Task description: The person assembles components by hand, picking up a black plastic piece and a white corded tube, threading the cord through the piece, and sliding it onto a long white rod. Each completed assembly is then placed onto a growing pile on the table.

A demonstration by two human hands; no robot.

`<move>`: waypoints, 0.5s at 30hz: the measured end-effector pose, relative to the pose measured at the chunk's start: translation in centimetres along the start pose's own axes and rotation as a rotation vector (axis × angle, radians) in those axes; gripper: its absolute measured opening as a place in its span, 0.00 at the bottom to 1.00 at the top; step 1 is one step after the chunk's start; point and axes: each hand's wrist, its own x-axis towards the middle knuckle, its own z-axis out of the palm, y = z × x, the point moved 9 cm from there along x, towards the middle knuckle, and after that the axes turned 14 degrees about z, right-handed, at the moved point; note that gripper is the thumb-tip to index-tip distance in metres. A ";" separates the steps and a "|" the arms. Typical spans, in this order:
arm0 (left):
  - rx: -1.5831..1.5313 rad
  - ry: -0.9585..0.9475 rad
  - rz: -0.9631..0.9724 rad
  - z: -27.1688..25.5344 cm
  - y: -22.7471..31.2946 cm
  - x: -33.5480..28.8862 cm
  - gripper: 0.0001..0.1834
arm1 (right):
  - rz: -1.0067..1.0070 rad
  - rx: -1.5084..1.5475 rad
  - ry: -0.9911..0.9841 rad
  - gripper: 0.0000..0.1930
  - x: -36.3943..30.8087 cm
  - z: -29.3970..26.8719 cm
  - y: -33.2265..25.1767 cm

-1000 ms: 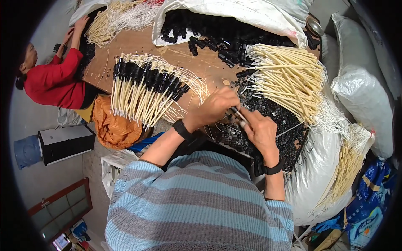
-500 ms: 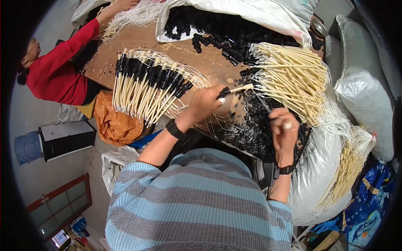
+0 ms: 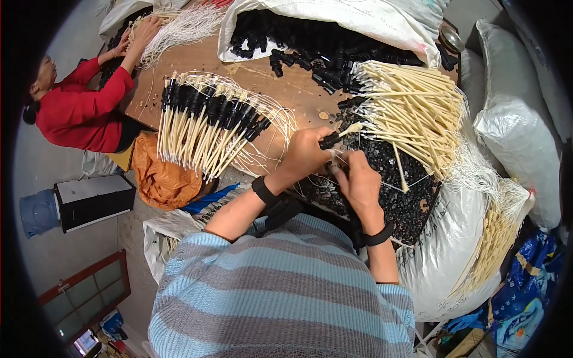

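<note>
My left hand point(image 3: 307, 153) is closed around a black tube-shaped fitting point(image 3: 330, 141), from which a pale cream tip point(image 3: 353, 127) sticks out toward the right. Just beside it, my right hand point(image 3: 361, 185) pinches a white string point(image 3: 341, 156) close to the left fingers; the exact grip is partly hidden. Left of my hands lies a row of cream rods with black fittings point(image 3: 212, 113), white strings looping from their ends. On the right is a big pile of bare cream rods point(image 3: 418, 113) with white strings. One loose cream rod point(image 3: 400, 170) points toward me from that pile.
Small black pieces point(image 3: 394, 206) cover the near right of the brown table point(image 3: 292, 83). An open white sack point(image 3: 358, 15) spills black fittings point(image 3: 325, 74) at the back. A person in a red top point(image 3: 80, 113) works at the far left. Stuffed white sacks point(image 3: 516, 113) stand right.
My right hand has moved left from over the black pieces to meet the left hand. One cream rod now lies angled out of the right pile. The other person's hands have come together.
</note>
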 end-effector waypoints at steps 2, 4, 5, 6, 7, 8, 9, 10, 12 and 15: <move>0.030 -0.102 -0.020 0.0 -0.2 -0.4 0.12 | -0.045 0.246 0.067 0.10 -0.2 -1.3 0.4; -0.017 -0.260 -0.106 1.3 -0.5 -1.0 0.14 | -0.028 0.136 0.073 0.08 -0.4 -1.6 0.7; -0.017 -0.261 -0.107 1.4 -0.8 -1.2 0.14 | -0.016 0.025 0.078 0.06 -0.4 -1.6 0.8; 0.146 -0.191 0.106 0.7 0.4 -0.9 0.17 | -0.011 0.023 0.122 0.04 -0.3 -1.8 0.9; 0.306 -0.121 0.319 0.2 2.4 -0.9 0.19 | -0.008 0.022 0.120 0.04 -0.4 -1.9 0.9; 0.304 -0.123 0.318 0.3 2.5 -1.0 0.19 | 0.008 0.081 0.135 0.04 -0.4 -2.2 1.0; 0.327 -0.163 0.311 0.6 2.6 -1.1 0.20 | 0.024 0.139 0.149 0.05 -0.4 -2.5 1.1; 0.352 -0.203 0.307 0.9 2.7 -1.1 0.22 | 0.024 0.140 0.150 0.05 -0.4 -2.4 1.0; 0.359 -0.188 0.319 0.8 2.8 -1.1 0.21 | 0.023 0.150 0.170 0.05 -0.3 -2.6 1.0; 0.371 -0.191 0.320 1.0 2.8 -1.4 0.21 | 0.018 0.166 0.153 0.05 -0.3 -2.5 1.0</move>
